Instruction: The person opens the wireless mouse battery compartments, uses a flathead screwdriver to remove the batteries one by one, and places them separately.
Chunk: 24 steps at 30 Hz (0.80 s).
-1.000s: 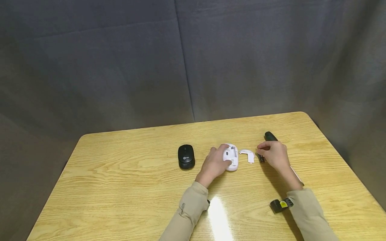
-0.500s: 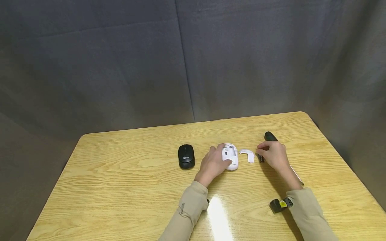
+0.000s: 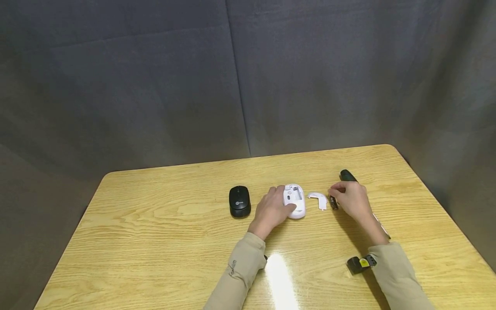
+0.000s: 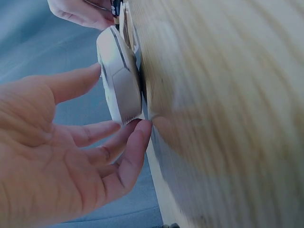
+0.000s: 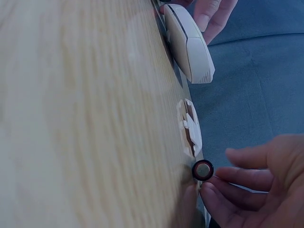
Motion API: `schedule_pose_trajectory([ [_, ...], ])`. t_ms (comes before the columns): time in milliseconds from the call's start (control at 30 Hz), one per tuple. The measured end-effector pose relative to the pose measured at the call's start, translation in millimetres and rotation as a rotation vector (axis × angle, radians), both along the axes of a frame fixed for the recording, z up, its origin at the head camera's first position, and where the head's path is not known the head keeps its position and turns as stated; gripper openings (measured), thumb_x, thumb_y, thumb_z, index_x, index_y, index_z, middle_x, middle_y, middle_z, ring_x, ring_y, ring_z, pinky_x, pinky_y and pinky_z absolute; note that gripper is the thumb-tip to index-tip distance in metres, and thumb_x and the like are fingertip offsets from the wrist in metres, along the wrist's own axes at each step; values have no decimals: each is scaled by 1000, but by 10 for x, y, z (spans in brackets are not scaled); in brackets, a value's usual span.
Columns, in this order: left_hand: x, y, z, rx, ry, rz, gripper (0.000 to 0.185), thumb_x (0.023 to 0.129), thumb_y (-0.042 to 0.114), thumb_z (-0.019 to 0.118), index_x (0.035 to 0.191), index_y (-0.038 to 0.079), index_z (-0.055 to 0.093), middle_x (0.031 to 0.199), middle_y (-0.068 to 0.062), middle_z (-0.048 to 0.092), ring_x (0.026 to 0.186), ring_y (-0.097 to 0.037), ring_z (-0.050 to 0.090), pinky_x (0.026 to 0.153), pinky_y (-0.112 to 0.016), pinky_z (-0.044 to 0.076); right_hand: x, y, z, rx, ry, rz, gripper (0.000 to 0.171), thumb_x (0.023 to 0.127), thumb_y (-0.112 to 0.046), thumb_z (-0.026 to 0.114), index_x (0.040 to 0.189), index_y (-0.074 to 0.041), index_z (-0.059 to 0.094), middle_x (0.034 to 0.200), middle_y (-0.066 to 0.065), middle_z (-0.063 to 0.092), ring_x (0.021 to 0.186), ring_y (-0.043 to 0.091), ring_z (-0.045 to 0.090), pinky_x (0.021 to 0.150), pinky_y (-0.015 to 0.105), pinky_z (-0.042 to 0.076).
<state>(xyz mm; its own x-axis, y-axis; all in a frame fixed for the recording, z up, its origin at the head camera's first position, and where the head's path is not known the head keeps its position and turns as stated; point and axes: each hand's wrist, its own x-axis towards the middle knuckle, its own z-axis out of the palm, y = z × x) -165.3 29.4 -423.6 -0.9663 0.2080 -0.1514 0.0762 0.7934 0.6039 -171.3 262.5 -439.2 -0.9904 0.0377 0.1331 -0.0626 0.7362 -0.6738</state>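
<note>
L hand: my left hand point(image 3: 271, 210) lies vs the white mouse point(image 3: 294, 200), fingers relaxed & spread, tips touching its near/left edge; no real clamp. Wrist view agrees: fingers point(image 4: 124, 151) straight-ish beside the shell point(image 4: 118, 80).
R hand: my right hand point(image 3: 350, 199) has its grip pinching a battery point(image 3: 333, 201) btw thumb & fingertips; the wrist view shows its round end point(image 5: 203, 170) facing the cam, low over the desk point(image 3: 155, 224).
Mouse pos: desk centre, ~12 o'clock off my left palm, belly up, lying flat.
Mouse look: white, oval, underside open; bay looks empty, tho small in the head view so can't swear to it. Small dark spot on the belly, prob. the sensor.
Cover: white cover point(image 3: 318, 199) lies loose on the desk at 3 o'clock of the mouse, btw mouse & battery, just beside both, touching neither as far as I see. Wrist view shows it point(image 5: 189, 128) inner side up w/ clips showing.
Done so far (my read): cover is off, mouse flipped, battery in hand.
Left (my read): battery not yet in the bay, cover not yet back on, mouse not yet turned upright.
Other mouse: black mouse point(image 3: 239, 200) at 9 o'clock of the white one, well apart, right way up, untouched.
Behind R hand: dark long object point(image 3: 347, 175) at ~12 o'clock of my right hand, partly hidden; can't tell what it is.
Wrist: black cam unit w/ yellow tag point(image 3: 360, 263) on my right sleeve.
</note>
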Motion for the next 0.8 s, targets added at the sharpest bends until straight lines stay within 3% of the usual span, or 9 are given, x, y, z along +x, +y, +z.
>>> schedule_pose_trajectory([
  [133,-5,-24,7,0,30,-8,56,101,32,66,148,4,54,135,-17,57,110,-30,58,91,-45,52,3,-23,30,-10,31,10,23,101,-11,65,105,11,72,87,20,72,65,21,58,52,28,43],
  [333,-18,-58,49,-4,103,-19,50,102,30,63,143,3,57,134,-17,58,115,-36,59,94,-47,52,15,-66,89,4,80,14,26,103,-12,62,110,10,72,97,23,74,85,34,70,68,37,53],
  [633,-15,-111,109,-17,105,-26,47,104,30,61,144,4,58,138,-17,56,122,-35,56,100,-46,50,78,-159,233,-6,63,21,32,105,-16,60,119,12,68,107,27,72,100,42,68,83,55,55],
  [800,7,-174,137,-31,148,-43,46,104,29,62,142,3,59,137,-18,57,123,-35,56,100,-46,50,107,-232,314,-1,80,63,33,105,-15,60,122,13,67,110,29,71,103,44,68,86,58,55],
])
